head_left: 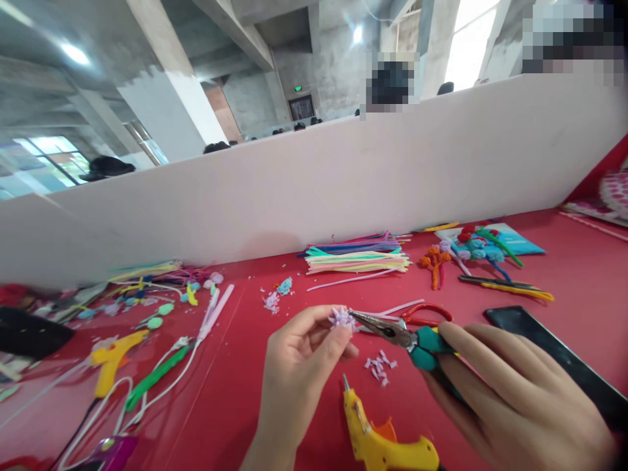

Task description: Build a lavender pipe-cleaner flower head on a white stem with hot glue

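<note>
My left hand (pixel 307 360) pinches a small spiky lilac flower (pixel 342 318) between thumb and fingers, over the red table. My right hand (pixel 515 386) is wrapped round the green handles of needle-nose pliers (pixel 392 330). The pliers' tips reach the right edge of the flower; whether they grip a petal I cannot tell. Below them lie several short lilac pieces (pixel 380 367). A yellow glue gun (pixel 377 432) rests on the table between my hands. Red-handled scissors (pixel 424 314) lie behind the pliers, partly hidden, beside lilac pipe cleaners.
A bundle of coloured pipe cleaners (pixel 358 255) lies near the white partition (pixel 294 203). Toward the right are finished pipe-cleaner flowers (pixel 475 245), tweezers (pixel 507 286) and a black phone (pixel 549 353). Another yellow glue gun (pixel 115 356) and white cables (pixel 196 353) lie at left.
</note>
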Demonstrator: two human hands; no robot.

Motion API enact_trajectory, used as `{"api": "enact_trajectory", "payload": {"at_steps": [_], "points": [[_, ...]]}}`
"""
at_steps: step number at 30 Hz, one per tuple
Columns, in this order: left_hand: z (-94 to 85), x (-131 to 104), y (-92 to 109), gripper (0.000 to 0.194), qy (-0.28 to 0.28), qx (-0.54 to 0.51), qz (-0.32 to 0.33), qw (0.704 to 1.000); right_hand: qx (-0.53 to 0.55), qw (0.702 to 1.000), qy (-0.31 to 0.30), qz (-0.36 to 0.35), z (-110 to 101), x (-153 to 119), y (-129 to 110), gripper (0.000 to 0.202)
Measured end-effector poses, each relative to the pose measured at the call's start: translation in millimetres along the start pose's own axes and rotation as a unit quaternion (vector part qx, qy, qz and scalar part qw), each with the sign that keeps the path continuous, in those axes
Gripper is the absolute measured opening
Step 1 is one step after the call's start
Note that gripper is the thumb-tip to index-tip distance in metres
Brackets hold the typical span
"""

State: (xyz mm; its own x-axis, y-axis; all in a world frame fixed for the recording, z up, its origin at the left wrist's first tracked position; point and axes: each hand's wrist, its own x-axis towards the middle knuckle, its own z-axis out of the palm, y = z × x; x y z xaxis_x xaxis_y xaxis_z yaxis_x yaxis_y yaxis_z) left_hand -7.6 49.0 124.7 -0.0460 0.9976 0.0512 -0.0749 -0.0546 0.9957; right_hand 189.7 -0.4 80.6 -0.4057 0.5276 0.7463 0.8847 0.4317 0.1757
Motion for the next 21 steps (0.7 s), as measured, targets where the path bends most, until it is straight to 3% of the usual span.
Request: {"api": "enact_trajectory", "payload": {"at_steps": [8,13,19,21], "points": [[0.7,5.9,2.7,0.016,-0.001,-0.057,0.014,0.998,0.117,0.989,-0.002,0.087,-5.7,9.7,3.2,0.008],[-3.5,9.4,-0.3,0.015,-0.023,-0.071,0.019,0.997,0.128,0.987,-0.01,0.093,-5.1,8.1,4.2,0.01],[2.2,5.5,-4.3,0.019,0.089,0.03,0.094,0.991,0.099,0.992,-0.009,0.081,-1.9,5.6,-1.3,0.01],[1.1,6.8,-4.5,0.02,0.102,0.037,0.102,0.989,0.111,0.99,-0.005,0.084,-2.4,6.1,-2.5,0.012]]}}
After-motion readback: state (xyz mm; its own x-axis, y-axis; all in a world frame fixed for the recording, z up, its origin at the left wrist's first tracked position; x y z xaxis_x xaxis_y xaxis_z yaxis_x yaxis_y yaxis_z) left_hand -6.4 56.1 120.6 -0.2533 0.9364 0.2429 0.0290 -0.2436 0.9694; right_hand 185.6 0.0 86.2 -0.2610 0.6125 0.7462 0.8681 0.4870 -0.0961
